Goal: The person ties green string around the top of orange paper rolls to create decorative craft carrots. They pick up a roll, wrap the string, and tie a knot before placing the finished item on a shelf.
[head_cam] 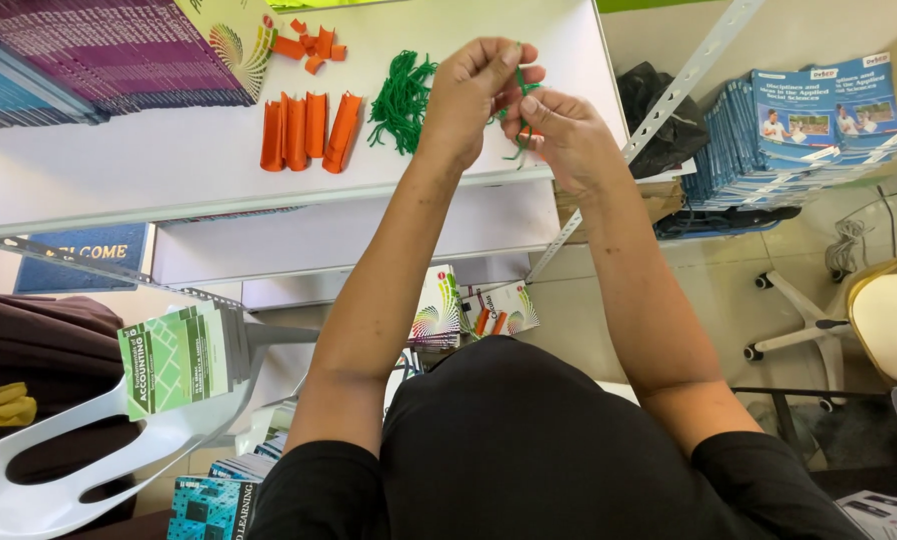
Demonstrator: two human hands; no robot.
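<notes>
You have a green strand (522, 110) pinched between both hands above the table's (169, 170) front edge: left hand (479, 85) and right hand (564, 130) both grasp it. It looks light and limp; grip near its ends. The green bundle (401, 100) lies just beside, orange pieces (309, 130) further left.

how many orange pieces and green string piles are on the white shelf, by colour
orange long folded strips: 4
orange small scraps: 1 cluster, too jumbled to count singly
green string pile: 1
green string held between left hand and right hand: 1
total: 7 items or groups
</notes>
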